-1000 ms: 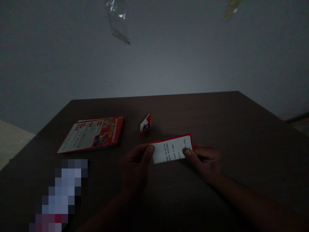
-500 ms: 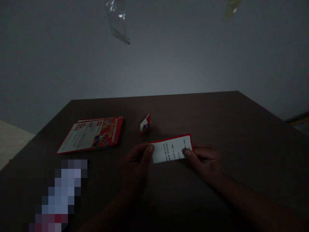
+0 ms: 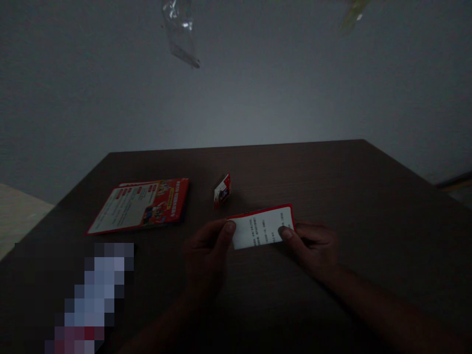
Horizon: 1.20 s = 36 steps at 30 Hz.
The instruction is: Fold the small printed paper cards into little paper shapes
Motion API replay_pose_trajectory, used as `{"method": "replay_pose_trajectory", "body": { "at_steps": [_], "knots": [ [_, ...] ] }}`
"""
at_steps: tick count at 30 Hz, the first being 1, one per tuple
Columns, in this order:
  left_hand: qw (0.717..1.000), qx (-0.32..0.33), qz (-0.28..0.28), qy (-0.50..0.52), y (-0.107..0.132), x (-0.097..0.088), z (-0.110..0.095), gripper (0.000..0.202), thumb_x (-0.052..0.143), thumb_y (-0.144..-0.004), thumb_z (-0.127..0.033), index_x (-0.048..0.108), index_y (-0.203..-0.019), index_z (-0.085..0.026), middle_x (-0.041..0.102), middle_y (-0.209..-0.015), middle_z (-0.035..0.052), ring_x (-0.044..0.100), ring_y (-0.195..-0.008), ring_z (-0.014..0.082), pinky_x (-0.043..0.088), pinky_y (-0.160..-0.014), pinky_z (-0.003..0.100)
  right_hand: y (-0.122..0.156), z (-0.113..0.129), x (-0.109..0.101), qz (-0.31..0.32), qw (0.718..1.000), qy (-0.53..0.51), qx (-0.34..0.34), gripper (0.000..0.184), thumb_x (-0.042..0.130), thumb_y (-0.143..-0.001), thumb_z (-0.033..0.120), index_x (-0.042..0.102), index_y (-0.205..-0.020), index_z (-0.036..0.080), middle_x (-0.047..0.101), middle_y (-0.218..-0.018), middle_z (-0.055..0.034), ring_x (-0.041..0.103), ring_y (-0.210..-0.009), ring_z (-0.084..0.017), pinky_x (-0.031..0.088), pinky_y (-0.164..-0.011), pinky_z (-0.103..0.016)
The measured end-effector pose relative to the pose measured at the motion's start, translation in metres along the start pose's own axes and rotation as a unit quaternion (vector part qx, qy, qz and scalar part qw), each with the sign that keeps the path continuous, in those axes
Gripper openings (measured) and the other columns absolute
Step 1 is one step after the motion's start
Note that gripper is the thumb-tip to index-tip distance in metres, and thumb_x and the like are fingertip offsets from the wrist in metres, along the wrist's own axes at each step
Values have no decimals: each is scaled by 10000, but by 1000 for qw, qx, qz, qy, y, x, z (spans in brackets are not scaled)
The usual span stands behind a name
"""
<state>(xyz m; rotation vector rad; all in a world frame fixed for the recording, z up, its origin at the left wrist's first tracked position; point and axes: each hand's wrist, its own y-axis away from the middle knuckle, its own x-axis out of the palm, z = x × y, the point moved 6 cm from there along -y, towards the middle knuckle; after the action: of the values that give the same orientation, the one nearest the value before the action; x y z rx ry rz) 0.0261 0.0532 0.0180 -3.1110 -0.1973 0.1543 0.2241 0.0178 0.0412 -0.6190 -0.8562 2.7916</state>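
Between my two hands a folded paper leaflet [image 3: 258, 231] with a red border and printed lines on white is held above the dark table. My left hand [image 3: 208, 250] pinches its left end, thumb on top. At the right end my right hand [image 3: 313, 246] grips it, thumb pressed on the printed face; the other fingers are mostly behind the sheet. Just beyond the leaflet stands a small folded red and white paper piece [image 3: 222, 191]. To the left lies a stack of red and white printed leaflets [image 3: 140, 206].
A pixelated object [image 3: 99, 290] lies at the table's near left. The dark wooden table [image 3: 302, 172] meets a grey wall [image 3: 258, 88] at the back. A clear plastic bag [image 3: 180, 34] hangs on the wall, with a yellowish one [image 3: 353, 17] farther right.
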Motion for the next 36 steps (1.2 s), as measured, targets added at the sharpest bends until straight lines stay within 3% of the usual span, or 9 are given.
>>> {"method": "replay_pose_trajectory", "body": {
  "at_steps": [5, 20, 36],
  "knots": [
    [1000, -4, -14, 21, 1, 1, -3, 285, 659, -698, -424, 707, -766, -152, 681, -644, 33, 628, -608, 166, 466, -482, 211, 1, -3, 0, -5, 1000, 7, 16, 369, 559, -826, 240, 513, -468, 162, 478, -443, 10, 404, -388, -77, 300, -384, -217],
    [1000, -3, -8, 1, 0, -1, -2, 265, 668, -698, -400, 725, -778, -153, 703, -673, 48, 642, -607, 174, 479, -464, 211, 1, -4, -1, -12, 1000, -4, 27, 339, 581, -827, 328, 622, -534, 163, 541, -471, -8, 456, -417, -91, 327, -386, -221],
    [1000, -8, 6, 5, -1, 0, 1, 295, 672, -694, -429, 724, -798, -157, 707, -683, 44, 650, -613, 169, 483, -479, 204, 2, -5, 0, -5, 1000, 5, 10, 318, 557, -829, 216, 594, -521, 146, 558, -495, -14, 476, -414, -88, 328, -392, -214]
  ]
}}
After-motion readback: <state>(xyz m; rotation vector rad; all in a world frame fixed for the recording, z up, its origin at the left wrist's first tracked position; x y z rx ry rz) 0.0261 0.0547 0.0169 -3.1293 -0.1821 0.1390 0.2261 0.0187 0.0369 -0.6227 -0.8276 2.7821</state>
